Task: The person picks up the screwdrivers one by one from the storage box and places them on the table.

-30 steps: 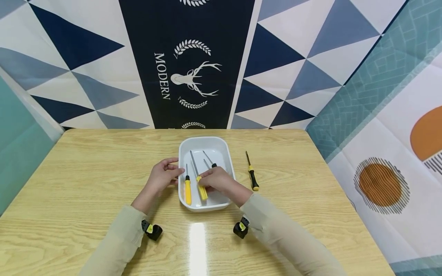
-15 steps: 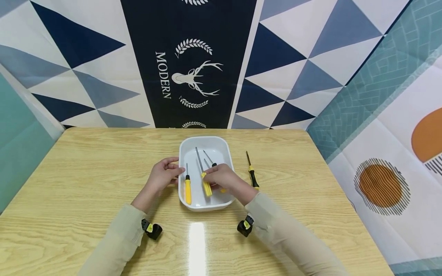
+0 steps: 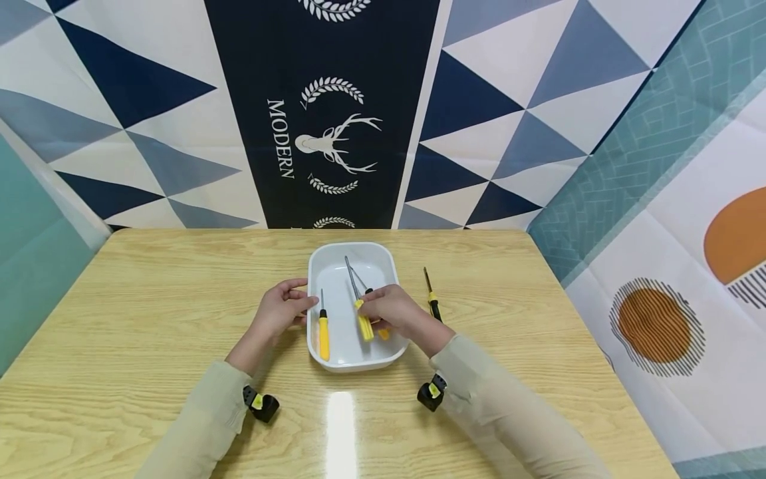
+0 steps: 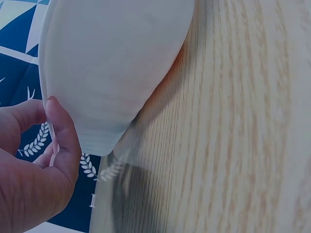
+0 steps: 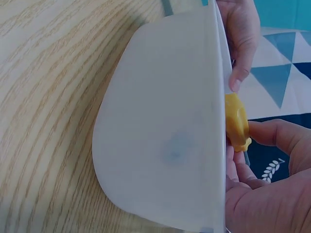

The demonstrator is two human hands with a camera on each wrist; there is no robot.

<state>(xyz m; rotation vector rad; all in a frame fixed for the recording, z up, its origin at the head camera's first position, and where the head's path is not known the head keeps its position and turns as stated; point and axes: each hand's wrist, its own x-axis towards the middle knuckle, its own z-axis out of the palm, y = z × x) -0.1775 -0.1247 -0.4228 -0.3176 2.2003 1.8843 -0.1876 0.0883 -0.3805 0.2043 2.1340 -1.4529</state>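
I observe the right hand (image 3: 391,307) clamped on a screwdriver with a fluted yellow handle and long grey metal shaft (image 3: 364,324), thumb and fingers pinching the handle from opposite sides. This screwdriver is located within the outline of the rectangular white tray with rounded corners (image 3: 344,349), its shaft directed toward the far end and its handle toward the near end; I cannot tell whether it touches the tray floor. The left hand (image 3: 281,311) is clamped on the tray's left side, with the rim between thumb and fingers, as I confirm in the left wrist view. Inside the tray, along the left wall, lies a screwdriver with a smooth orange-yellow handle and black collar (image 3: 324,336), shaft also toward the far end. Beside the right hand I register a thin grey shaft with a black collar (image 3: 368,291); the hand covers part of this tool, so I cannot tell its full form. To the right of the tray, on the light wood-grain table (image 3: 149,332), is a screwdriver with a black grip and yellow collar (image 3: 433,298), its lower end hidden by the right forearm. Both forearms carry beige sleeves (image 3: 206,416) and small black wrist units (image 3: 260,404).
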